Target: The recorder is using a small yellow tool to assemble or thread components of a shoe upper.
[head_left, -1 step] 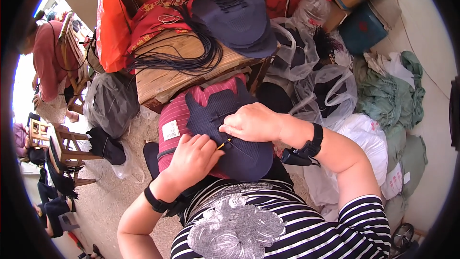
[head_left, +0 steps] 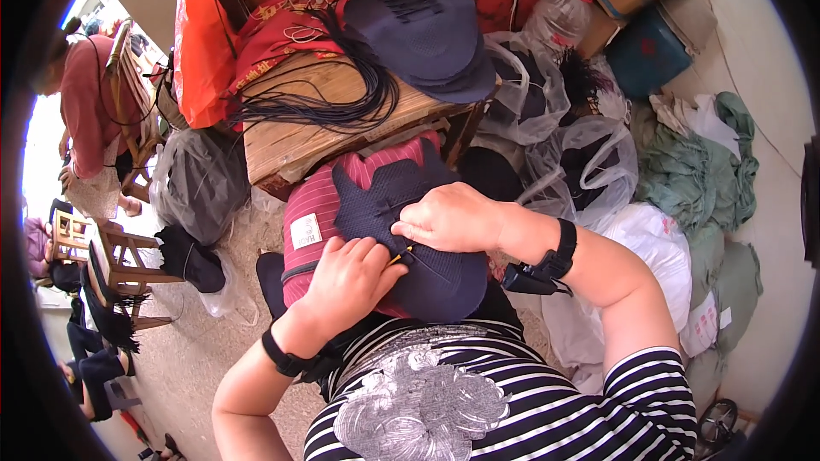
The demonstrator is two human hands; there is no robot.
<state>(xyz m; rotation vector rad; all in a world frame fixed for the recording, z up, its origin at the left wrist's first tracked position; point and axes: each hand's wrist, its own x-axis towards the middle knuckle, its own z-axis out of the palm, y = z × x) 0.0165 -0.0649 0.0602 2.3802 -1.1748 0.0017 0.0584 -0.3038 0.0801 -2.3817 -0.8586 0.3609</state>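
On my lap, a dark navy textile piece (head_left: 436, 282), shaped like a shoe upper, lies over a red striped cushion (head_left: 312, 205) with a white label. Short dark cords cross its middle. My left hand (head_left: 354, 273) is closed around a thin yellow-shafted tool (head_left: 406, 252), its tip at the cords; the tip is too small to make out. Just above and to the right, my right hand (head_left: 448, 218) presses on the piece with curled fingers. What it pinches, if anything, is hidden beneath them.
Ahead stands a wooden table (head_left: 290, 154) carrying a bundle of dark cords (head_left: 367, 85) and stacked navy pieces (head_left: 418, 34). Plastic bags (head_left: 589, 162) and green cloth (head_left: 696, 166) crowd the right. Leftward are a grey bag (head_left: 196, 183), wooden stools (head_left: 132, 260) and a seated person (head_left: 90, 102).
My left hand has shifted slightly to the right, its thumb nearer the cords. My right hand has stayed in place.
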